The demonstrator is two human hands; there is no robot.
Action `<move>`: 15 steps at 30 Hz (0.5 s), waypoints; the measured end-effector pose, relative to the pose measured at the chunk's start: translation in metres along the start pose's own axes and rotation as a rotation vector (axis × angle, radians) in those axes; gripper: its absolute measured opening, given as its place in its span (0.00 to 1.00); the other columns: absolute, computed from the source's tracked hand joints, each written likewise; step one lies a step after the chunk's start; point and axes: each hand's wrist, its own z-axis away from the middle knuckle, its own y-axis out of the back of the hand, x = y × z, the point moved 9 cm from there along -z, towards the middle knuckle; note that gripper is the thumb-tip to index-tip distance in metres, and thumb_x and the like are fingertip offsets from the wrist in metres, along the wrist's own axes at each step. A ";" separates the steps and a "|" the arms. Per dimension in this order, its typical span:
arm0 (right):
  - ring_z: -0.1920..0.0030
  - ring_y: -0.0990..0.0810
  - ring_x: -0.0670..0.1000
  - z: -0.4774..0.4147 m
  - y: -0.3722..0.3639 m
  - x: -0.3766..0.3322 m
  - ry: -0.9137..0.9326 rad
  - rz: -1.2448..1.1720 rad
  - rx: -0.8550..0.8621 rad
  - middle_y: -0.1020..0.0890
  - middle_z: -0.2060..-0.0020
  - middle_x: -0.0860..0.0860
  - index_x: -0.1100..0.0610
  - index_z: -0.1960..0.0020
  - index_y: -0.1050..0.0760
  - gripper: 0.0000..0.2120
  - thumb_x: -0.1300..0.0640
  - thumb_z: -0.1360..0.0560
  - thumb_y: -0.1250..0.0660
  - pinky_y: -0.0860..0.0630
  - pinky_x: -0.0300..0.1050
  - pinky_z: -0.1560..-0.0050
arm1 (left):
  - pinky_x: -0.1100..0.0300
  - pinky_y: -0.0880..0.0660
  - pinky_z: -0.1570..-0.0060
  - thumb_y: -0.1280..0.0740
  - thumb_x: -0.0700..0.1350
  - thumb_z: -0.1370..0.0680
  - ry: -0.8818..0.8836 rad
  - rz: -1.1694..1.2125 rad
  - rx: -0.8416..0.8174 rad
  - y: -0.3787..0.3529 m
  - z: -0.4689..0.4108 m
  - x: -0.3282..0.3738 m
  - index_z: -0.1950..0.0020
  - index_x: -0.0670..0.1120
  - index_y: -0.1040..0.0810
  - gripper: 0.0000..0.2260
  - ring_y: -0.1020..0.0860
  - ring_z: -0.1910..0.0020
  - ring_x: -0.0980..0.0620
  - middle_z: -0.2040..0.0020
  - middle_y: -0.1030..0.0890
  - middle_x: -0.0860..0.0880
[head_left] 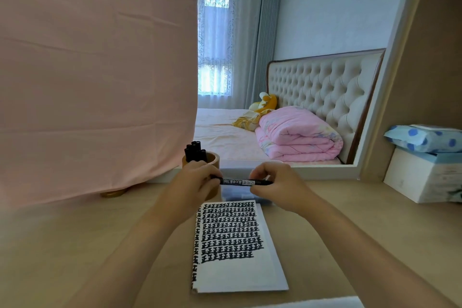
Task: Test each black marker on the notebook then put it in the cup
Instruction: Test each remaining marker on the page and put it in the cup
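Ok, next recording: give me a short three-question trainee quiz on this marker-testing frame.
1. True or false: the round wooden cup is empty.
2. Which grips the black white-labelled marker: A left hand only, B right hand only, C both?
3. Fill in: black test marks cover the ___ part of the white notebook page.
Key: 1 false, several black markers stand in it; 2 C; 3 upper.

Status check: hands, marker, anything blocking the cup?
Left hand and right hand both grip one black marker, level, above the notebook. Cup behind left hand, other markers inside. No obstruction seen.
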 end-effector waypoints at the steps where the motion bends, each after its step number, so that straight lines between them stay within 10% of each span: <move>1: 0.65 0.21 0.39 0.006 -0.001 0.000 -0.028 -0.121 0.011 0.17 0.63 0.44 0.48 0.58 0.19 0.10 0.64 0.30 0.26 0.26 0.32 0.63 | 0.69 0.32 0.52 0.33 0.45 0.21 -0.003 -0.013 -0.015 0.000 0.007 0.003 0.46 0.53 0.19 0.06 0.29 0.48 0.63 0.53 0.24 0.63; 6: 0.64 0.22 0.45 0.033 -0.012 0.000 -0.118 -0.521 0.065 0.17 0.64 0.47 0.55 0.52 0.17 0.05 0.63 0.26 0.27 0.25 0.39 0.62 | 0.67 0.31 0.53 0.32 0.48 0.22 -0.042 -0.053 -0.067 -0.007 0.035 0.032 0.44 0.55 0.19 0.07 0.29 0.50 0.62 0.52 0.23 0.62; 11: 0.53 0.16 0.51 0.050 -0.030 -0.013 -0.070 -0.489 0.038 0.15 0.58 0.52 0.56 0.45 0.23 0.06 0.58 0.18 0.38 0.20 0.48 0.46 | 0.63 0.28 0.54 0.30 0.53 0.23 -0.104 -0.077 -0.102 -0.019 0.055 0.062 0.43 0.56 0.18 0.09 0.28 0.50 0.60 0.51 0.22 0.60; 15: 0.66 0.22 0.49 0.062 -0.038 -0.016 0.044 -0.170 -0.012 0.21 0.67 0.45 0.43 0.40 0.26 0.09 0.52 0.17 0.42 0.23 0.51 0.58 | 0.65 0.29 0.55 0.32 0.51 0.22 -0.081 -0.094 -0.044 -0.008 0.064 0.064 0.46 0.55 0.19 0.06 0.28 0.51 0.61 0.52 0.23 0.60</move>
